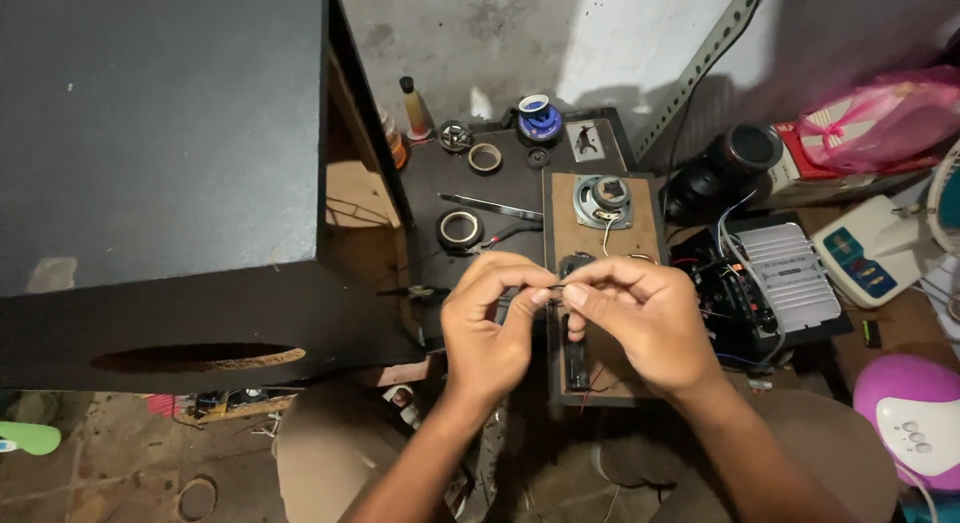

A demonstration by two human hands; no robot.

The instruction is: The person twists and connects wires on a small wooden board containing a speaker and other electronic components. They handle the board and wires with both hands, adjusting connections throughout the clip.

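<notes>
The left hand (490,328) and the right hand (635,323) met fingertip to fingertip, each pinching 1 end of a thin dark wire (552,287) between thumb and forefinger. The wire spanned the small gap between them, just above the brown speaker board (580,223). It looked very light and limp, likely to bend or slip, so a pinch close to its tip seemed the surest hold; whether its end was bare could not be told. Directly beyond the knuckles sat a small round speaker (603,201) with its own fine leads. Beyond the left hand lay a tape roll (460,229) and tweezers (490,205) on the dark tabletop (430,178). Outward of the left wrist stood a large black speaker box (160,163), its edge close; outward of the right hand, an amplifier (780,278) trailing wires crowded that side.
</notes>
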